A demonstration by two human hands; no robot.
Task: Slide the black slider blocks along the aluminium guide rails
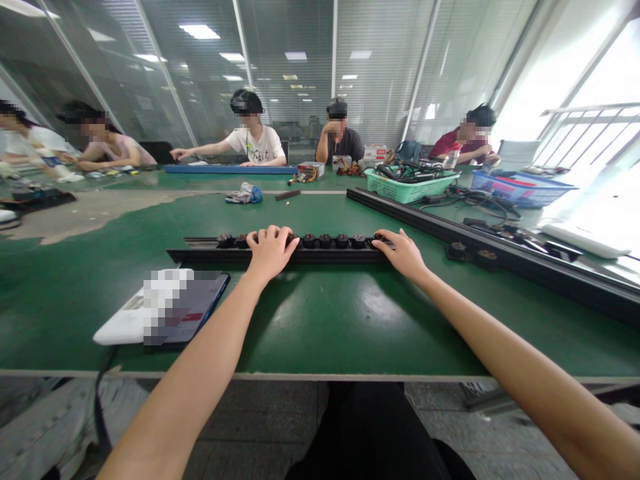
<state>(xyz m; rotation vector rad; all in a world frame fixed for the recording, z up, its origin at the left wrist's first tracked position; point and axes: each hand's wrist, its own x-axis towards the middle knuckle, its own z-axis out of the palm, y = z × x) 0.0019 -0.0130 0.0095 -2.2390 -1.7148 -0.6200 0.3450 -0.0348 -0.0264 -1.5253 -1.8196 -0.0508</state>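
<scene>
A long black rail [335, 256] lies crosswise on the green table before me, and a row of round black socket-like modules [325, 241] sits along it. My left hand [271, 252] is closed over the rail left of its middle, fingers bent across the top and thumb against a module. At the right end of the row, my right hand [403, 253] grips the last module between thumb and fingers. The parts under both hands are mostly hidden.
A longer black rail [480, 250] runs diagonally at right, with loose modules [457, 251] beside it. A green basket [413, 190] of cables and a blue basket [525, 193] stand behind. A phone [200, 313] lies left. Co-workers sit across the table.
</scene>
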